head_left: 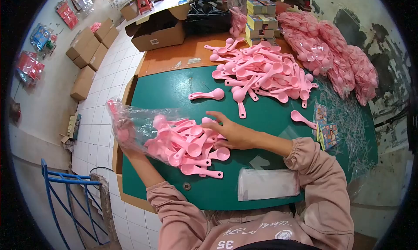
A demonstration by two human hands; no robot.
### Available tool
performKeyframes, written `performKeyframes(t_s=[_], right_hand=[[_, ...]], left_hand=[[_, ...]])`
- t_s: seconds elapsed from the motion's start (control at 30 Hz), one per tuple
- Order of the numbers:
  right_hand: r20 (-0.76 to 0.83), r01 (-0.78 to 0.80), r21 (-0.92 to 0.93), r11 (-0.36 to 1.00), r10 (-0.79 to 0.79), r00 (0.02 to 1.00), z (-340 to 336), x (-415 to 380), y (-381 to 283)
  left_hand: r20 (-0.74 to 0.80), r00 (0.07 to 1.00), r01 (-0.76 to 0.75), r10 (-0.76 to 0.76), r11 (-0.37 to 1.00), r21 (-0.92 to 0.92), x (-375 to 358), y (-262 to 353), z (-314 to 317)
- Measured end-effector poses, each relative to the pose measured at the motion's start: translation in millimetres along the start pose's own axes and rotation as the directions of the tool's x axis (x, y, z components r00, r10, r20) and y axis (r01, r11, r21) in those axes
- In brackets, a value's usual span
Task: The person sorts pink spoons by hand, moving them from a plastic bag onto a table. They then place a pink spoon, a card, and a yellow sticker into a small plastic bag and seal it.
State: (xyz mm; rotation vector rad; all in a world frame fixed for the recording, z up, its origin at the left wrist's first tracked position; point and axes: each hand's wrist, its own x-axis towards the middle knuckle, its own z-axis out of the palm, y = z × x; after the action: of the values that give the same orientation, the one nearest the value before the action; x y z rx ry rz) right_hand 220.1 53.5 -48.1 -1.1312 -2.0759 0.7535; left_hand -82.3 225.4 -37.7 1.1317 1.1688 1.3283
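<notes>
— What sits at the top of the frame?
— An open cardboard box (159, 30) on the orange surface, stacked yellow cartons (260, 21) to its right.
— And on the left?
— Closed brown boxes (89, 54) on the white tiled floor (102, 132); a blue metal frame (69, 193) lower left.

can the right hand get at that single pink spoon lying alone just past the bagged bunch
Probably yes. The right hand rests on the bunch of spoons, and the lone spoon lies just beyond its fingers on bare green table, nothing between.
</notes>
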Motion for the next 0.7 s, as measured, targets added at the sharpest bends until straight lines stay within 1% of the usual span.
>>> performKeyframes(t_s=[0.03, 0.1, 0.13, 0.2, 0.23, 0.3, 0.33, 0.4, 0.43, 0.47, 0.5, 0.53, 0.6, 0.7], right_hand=[[-0.003, -0.004, -0.002, 1.000, 0.004, 1.000, -4.0, -4.2, -0.8], [0.037, -0.184, 0.045, 0.982, 0.182, 0.983, -13.3, -9.8, -3.5], [0.037, -0.186, 0.045, 0.982, 0.184, 0.982, -16.7, -11.4, -3.2], [0.032, -0.242, -0.039, 0.970, 0.243, 0.969, -23.4, -13.5, -2.0], [0.034, -0.244, -0.039, 0.969, 0.245, 0.969, -25.1, -14.0, -2.1], [0.026, -0.415, 0.025, 0.909, 0.415, 0.910, -28.0, -14.5, -2.6], [0.029, -0.417, 0.026, 0.909, 0.416, 0.909, -33.5, -14.2, -2.4], [0.096, -0.433, -0.120, 0.893, 0.444, 0.891, -53.8, -13.0, 3.8], [0.035, -0.329, -0.145, 0.933, 0.337, 0.941, -66.7, -13.7, 8.6], [-0.038, -0.170, -0.297, 0.940, 0.166, 0.985, -81.0, -15.4, 9.8], [-0.218, -0.042, -0.238, 0.970, -0.012, 0.976, -89.6, -9.9, 24.9], [-0.103, -0.377, -0.378, 0.846, 0.366, 0.925, -114.4, -7.3, 25.1], [-0.270, -0.367, -0.493, 0.789, 0.262, 0.926, -140.8, -9.2, 59.7], [-0.302, -0.360, -0.453, 0.816, 0.239, 0.923, -164.5, -3.1, 37.1]], left_hand=[[-0.008, 1.000, 0.003, -0.003, 1.000, -0.015, 0.5, -1.0, 0.4], [-0.025, 1.000, 0.012, -0.014, 0.999, -0.045, -0.5, -4.3, 2.3], [-0.031, 0.999, 0.016, -0.018, 0.998, -0.059, -0.9, -5.9, 4.2], [-0.040, 0.999, 0.025, -0.029, 0.996, -0.083, -2.6, -9.4, 5.9], [-0.046, 0.998, 0.029, -0.033, 0.995, -0.091, -2.8, -10.0, 6.3], [-0.051, 0.998, 0.034, -0.040, 0.994, -0.105, -3.9, -11.3, 8.2], [-0.052, 0.998, 0.037, -0.043, 0.993, -0.111, -4.4, -11.9, 9.3], [-0.059, 0.997, 0.042, -0.049, 0.992, -0.121, -5.6, -12.3, 9.9], [-0.062, 0.997, 0.043, -0.052, 0.991, -0.128, -6.5, -12.3, 10.3], [-0.064, 0.996, 0.047, -0.056, 0.990, -0.132, -7.4, -11.7, 10.6], [-0.068, 0.996, 0.046, -0.055, 0.989, -0.137, -8.1, -11.0, 11.0], [-0.072, 0.996, 0.046, -0.056, 0.989, -0.142, -8.9, -11.1, 11.6], [-0.076, 0.995, 0.050, -0.063, 0.987, -0.154, -10.1, -11.5, 13.2], [-0.079, 0.994, 0.057, -0.071, 0.984, -0.170, -10.0, -10.4, 15.6]])
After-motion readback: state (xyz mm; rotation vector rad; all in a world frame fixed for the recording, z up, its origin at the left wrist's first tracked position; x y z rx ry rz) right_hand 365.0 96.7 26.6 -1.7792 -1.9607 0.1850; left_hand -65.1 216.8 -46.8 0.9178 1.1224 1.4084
